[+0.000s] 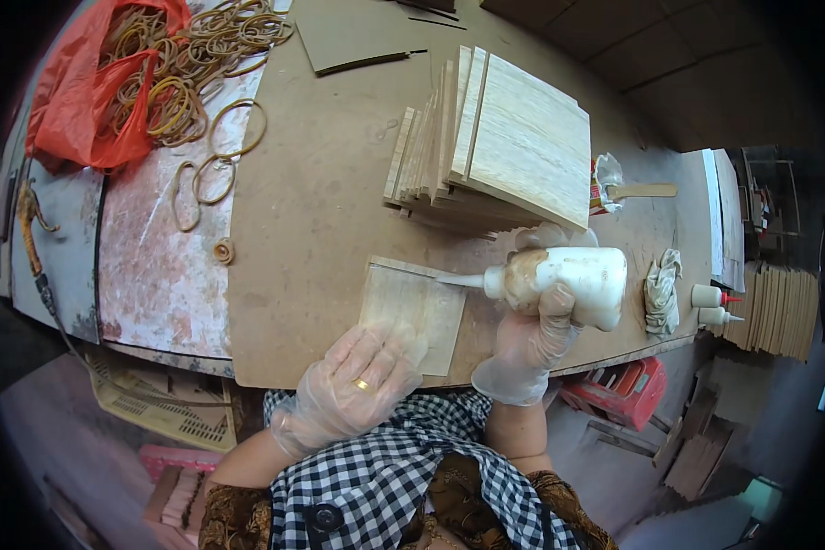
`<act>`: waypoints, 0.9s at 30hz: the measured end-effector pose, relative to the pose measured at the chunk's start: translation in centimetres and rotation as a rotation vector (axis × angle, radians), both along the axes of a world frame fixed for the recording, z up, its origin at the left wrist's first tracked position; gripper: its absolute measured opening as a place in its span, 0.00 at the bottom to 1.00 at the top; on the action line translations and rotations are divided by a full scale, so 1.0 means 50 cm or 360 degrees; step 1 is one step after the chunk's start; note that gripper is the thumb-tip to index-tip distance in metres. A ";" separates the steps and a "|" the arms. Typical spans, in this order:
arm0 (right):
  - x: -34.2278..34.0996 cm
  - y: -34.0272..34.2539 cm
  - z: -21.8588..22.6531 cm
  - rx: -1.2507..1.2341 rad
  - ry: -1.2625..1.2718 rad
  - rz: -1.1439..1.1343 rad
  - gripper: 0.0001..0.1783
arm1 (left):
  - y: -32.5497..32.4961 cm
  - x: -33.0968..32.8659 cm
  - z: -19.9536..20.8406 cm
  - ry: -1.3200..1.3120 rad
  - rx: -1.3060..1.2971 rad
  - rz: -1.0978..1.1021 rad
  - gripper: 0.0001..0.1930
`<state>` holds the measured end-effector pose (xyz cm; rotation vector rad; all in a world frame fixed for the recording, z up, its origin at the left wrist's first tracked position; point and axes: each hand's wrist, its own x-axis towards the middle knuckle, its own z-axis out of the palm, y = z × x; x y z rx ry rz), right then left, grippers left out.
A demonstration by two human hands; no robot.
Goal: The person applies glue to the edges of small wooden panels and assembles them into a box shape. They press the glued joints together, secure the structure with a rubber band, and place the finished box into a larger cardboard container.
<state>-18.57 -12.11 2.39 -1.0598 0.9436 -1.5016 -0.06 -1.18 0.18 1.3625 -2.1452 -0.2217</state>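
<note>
My right hand (pixel 545 339), in a clear plastic glove, is closed around a white squeeze bottle (pixel 568 280) with brownish smears. The bottle lies nearly sideways, its thin nozzle pointing left to the far edge of a small pale wooden panel (pixel 422 316). A narrow line or groove runs along that far edge. My gloved left hand (pixel 357 376), with a gold ring, lies over the panel's near left corner, fingers laid flat on its surface. Beyond the bottle stands an uneven stack of similar wooden panels (pixel 532 137).
Rubber bands (pixel 174 110) spill from a red plastic bag (pixel 78 119) at far left. A tape roll (pixel 224 250) sits nearby. At right are a tub with a wooden stick (pixel 642 191), a crumpled cloth (pixel 662 291) and two small bottles (pixel 709 296). A red stool (pixel 619 394) stands below.
</note>
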 end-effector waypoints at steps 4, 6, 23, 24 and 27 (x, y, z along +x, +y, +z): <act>0.059 0.000 0.029 0.0107 -0.0205 -0.0052 0.43 | 0.001 0.001 -0.003 -0.0001 0.0018 -0.0004 0.16; 0.069 0.003 0.024 0.0142 -0.0253 -0.0014 0.44 | 0.002 0.001 -0.005 0.0000 0.0023 -0.0008 0.16; 0.111 0.008 0.056 0.0098 -0.0126 0.0108 0.21 | 0.002 0.002 -0.015 0.0011 -0.0035 -0.0035 0.19; 0.107 0.008 0.057 0.0103 -0.0113 0.0091 0.21 | 0.002 0.002 -0.014 0.0005 -0.0040 -0.0030 0.19; 0.094 0.004 0.060 0.0100 -0.0004 0.0042 0.22 | 0.000 0.003 -0.011 -0.0008 -0.0054 -0.0022 0.19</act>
